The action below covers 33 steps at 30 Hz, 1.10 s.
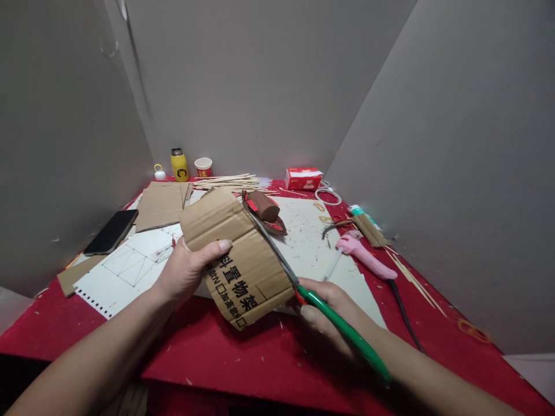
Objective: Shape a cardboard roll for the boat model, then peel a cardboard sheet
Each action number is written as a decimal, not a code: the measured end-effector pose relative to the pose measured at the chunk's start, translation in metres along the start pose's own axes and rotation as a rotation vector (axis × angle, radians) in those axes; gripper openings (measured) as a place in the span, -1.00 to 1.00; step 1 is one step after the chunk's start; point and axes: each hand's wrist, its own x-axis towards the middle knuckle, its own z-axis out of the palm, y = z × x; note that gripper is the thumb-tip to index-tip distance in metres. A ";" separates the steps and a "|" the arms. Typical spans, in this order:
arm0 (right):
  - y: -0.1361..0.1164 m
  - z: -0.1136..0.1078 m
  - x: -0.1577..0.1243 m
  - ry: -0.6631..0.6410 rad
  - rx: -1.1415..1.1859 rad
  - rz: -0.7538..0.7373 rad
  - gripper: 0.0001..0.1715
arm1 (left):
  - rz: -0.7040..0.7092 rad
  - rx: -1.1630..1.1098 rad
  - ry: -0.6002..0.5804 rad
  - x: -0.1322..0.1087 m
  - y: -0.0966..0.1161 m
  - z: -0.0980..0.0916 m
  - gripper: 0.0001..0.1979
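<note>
Centre frame: left hand [184, 271] pinches the corrugated cardboard panel [243, 254], thumb on top, raised above the red table [217, 352]. Right hand [329, 312] is closed round green-handled scissors [316, 301], blades along the panel's right edge. The panel is likely light, stiff and easily creased, best gripped near the blades.

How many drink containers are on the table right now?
2. A yellow bottle and a paper cup stand side by side at the far edge of the table, by the wall. The held cardboard could hide more.

Makeshift craft corner: red table [243, 352], cardboard scraps [160, 205], glue gun [366, 257], bamboo sticks [228, 182].
</note>
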 end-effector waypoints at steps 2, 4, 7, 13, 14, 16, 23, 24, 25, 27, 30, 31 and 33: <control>-0.001 0.000 -0.001 0.003 0.008 0.005 -0.44 | 0.006 0.001 -0.005 0.000 0.000 0.001 -0.37; -0.003 0.001 -0.001 0.010 0.013 0.008 -0.44 | 0.013 0.006 -0.010 0.000 0.000 0.001 -0.38; -0.005 0.002 -0.001 0.014 0.020 0.024 -0.40 | 0.022 0.011 -0.016 0.000 0.001 0.001 -0.39; -0.008 0.007 -0.001 0.034 0.002 0.058 -0.33 | 0.008 -0.024 -0.023 -0.001 0.001 0.002 -0.41; -0.007 0.007 -0.001 0.044 -0.003 0.044 -0.34 | 0.006 -0.032 -0.023 -0.001 0.001 0.003 -0.41; -0.006 0.007 -0.001 0.062 -0.010 0.018 -0.37 | -0.011 -0.044 -0.024 -0.001 0.001 0.003 -0.41; 0.003 0.003 0.000 0.012 -0.019 0.028 -0.43 | -0.069 -0.021 -0.011 -0.001 0.000 0.004 -0.44; 0.004 0.002 0.000 0.011 -0.022 0.021 -0.44 | -0.070 -0.010 -0.016 -0.002 0.000 0.005 -0.45; 0.005 0.002 0.000 0.008 -0.022 0.012 -0.43 | -0.073 0.001 -0.023 -0.003 -0.001 0.006 -0.44; 0.005 0.001 0.000 0.002 -0.010 -0.006 -0.41 | -0.080 0.016 -0.033 -0.004 -0.003 0.009 -0.43; 0.003 0.001 0.001 -0.002 0.015 -0.005 -0.39 | -0.089 0.010 -0.029 -0.005 -0.006 0.012 -0.42; 0.003 0.001 0.001 -0.006 0.023 0.002 -0.39 | -0.089 0.001 -0.031 -0.006 -0.007 0.012 -0.41; 0.001 0.003 0.000 -0.017 0.051 0.018 -0.38 | -0.093 -0.019 -0.042 -0.006 -0.008 0.012 -0.40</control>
